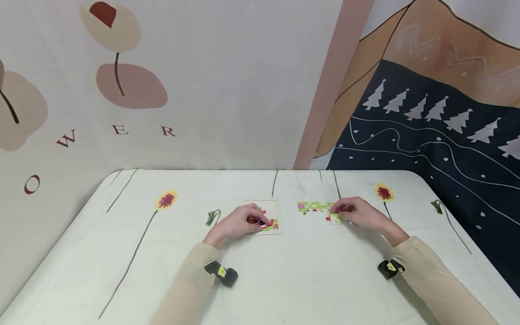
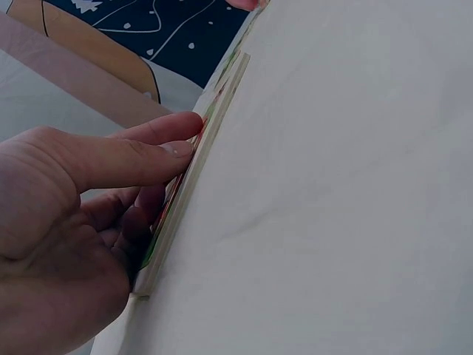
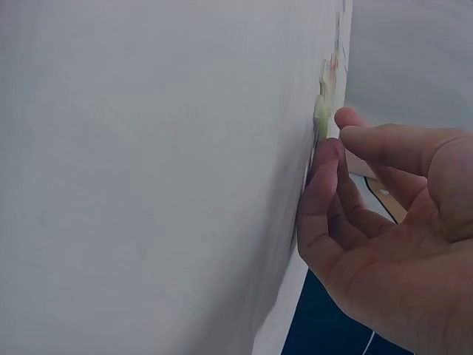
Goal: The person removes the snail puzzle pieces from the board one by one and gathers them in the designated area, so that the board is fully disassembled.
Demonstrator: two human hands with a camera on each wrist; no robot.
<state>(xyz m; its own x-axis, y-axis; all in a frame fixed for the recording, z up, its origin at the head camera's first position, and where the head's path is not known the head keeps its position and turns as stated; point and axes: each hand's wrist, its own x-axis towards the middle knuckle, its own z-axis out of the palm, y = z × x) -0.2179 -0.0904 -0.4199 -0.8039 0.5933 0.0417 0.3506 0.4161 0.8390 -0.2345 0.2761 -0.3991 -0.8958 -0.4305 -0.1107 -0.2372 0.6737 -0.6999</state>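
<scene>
My left hand [image 1: 237,222] reaches over a square jigsaw board [image 1: 278,205] with a pale frame. Its thumb and index finger touch the colourful printed area, partly hiding the picture; in the left wrist view they lie at the surface of the board [image 2: 166,240] with no lifted piece visible. To the right, several joined green jigsaw pieces [image 1: 314,206] lie flat in a strip that bends toward me at its right end. My right hand [image 1: 357,212] is at that end, fingertips against or just beside the pieces [image 3: 323,111]. Nothing visible lies between its thumb and fingers.
A white cloth [image 1: 300,275] printed with flowers and stems covers the table. Behind it hangs a fabric backdrop [image 1: 227,90] with letters, shapes and trees. Each sleeve cuff has a small black camera [image 1: 227,276] on it.
</scene>
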